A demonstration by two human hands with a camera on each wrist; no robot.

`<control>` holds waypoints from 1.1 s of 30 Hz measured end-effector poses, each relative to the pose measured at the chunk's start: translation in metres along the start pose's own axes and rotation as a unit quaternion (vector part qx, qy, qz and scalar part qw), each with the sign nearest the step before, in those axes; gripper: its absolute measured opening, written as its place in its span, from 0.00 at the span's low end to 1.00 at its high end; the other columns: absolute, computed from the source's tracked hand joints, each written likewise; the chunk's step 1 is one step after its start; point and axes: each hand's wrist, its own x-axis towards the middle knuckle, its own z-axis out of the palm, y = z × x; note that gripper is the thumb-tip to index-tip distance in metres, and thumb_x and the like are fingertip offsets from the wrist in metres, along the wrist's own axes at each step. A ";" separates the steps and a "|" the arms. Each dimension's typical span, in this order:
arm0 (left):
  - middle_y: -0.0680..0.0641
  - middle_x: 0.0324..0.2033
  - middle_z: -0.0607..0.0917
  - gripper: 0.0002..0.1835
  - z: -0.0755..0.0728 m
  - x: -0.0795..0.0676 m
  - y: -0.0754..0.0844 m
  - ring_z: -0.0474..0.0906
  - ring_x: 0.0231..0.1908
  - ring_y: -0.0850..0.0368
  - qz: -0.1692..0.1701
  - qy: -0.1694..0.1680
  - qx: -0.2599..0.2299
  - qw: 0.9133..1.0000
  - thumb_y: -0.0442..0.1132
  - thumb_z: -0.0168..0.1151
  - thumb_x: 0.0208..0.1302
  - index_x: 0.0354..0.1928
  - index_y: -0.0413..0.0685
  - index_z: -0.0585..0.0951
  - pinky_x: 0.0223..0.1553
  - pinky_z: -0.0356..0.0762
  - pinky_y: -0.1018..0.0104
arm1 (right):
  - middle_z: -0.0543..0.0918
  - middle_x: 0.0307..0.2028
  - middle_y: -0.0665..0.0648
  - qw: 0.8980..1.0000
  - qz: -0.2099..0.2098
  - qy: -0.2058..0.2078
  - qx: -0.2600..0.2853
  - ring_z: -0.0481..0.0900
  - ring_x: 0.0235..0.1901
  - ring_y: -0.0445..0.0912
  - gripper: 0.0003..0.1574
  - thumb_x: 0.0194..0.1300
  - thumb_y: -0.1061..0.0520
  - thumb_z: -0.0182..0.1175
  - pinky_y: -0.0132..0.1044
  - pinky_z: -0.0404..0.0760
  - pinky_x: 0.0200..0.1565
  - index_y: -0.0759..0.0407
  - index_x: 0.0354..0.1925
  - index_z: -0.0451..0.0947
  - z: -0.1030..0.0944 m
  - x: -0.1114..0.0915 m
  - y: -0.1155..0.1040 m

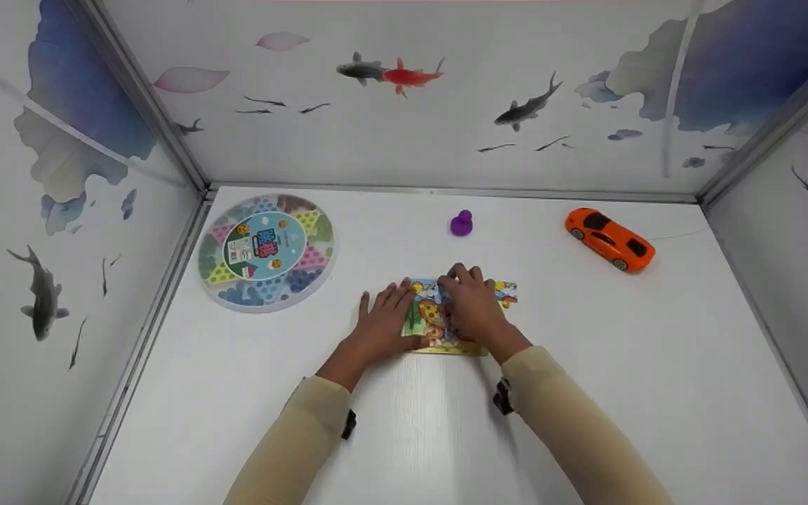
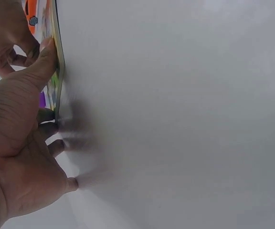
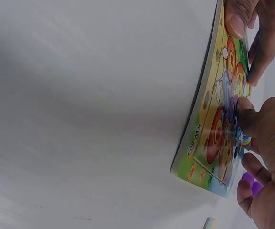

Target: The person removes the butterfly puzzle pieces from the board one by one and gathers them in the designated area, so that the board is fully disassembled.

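Note:
A cartoon jigsaw puzzle (image 1: 432, 333) lies flat on the white table, its printed front edge facing me. My left hand (image 1: 383, 322) rests on its left side with fingers spread, the thumb (image 2: 44, 57) pressing on the front edge. Over the middle of the board, my right hand (image 1: 473, 301) has curled fingers and pinches at a puzzle piece mostly hidden beneath it. The right thumb (image 3: 246, 117) reaches down to the picture in the right wrist view. Colourful puzzle pieces (image 1: 509, 289) show past the right hand, at the board's upper right.
A round Chinese checkers set (image 1: 264, 245) lies at the back left. Behind the puzzle stands a small purple toy (image 1: 461, 223). An orange toy car (image 1: 611, 239) sits at the back right. Walls printed with fish (image 1: 411, 76) enclose the table's back and sides.

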 end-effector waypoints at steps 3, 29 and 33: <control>0.46 0.91 0.49 0.55 -0.001 -0.001 0.000 0.45 0.90 0.42 -0.002 -0.002 -0.005 1.000 0.67 0.68 0.75 0.90 0.49 0.54 0.85 0.38 0.24 | 0.78 0.65 0.60 1.000 0.000 0.001 0.001 0.75 0.62 0.61 0.25 0.78 0.58 0.69 0.65 0.82 0.58 0.56 0.69 0.81 0.000 0.000 -0.001; 0.46 0.91 0.49 0.55 -0.002 -0.001 0.000 0.46 0.90 0.41 0.007 -0.001 -0.001 1.000 0.68 0.66 0.75 0.90 0.49 0.54 0.84 0.40 0.23 | 0.84 0.62 0.56 0.997 -0.048 0.053 -0.039 0.77 0.63 0.60 0.21 0.80 0.57 0.67 0.74 0.75 0.64 0.47 0.67 0.84 0.004 -0.006 0.006; 0.47 0.91 0.49 0.55 -0.002 -0.002 0.000 0.45 0.90 0.41 0.003 -0.003 0.001 1.000 0.68 0.67 0.75 0.90 0.50 0.54 0.85 0.39 0.23 | 0.86 0.61 0.53 0.992 -0.073 0.084 -0.060 0.78 0.64 0.59 0.19 0.78 0.58 0.68 0.79 0.72 0.67 0.45 0.63 0.88 0.004 -0.008 0.013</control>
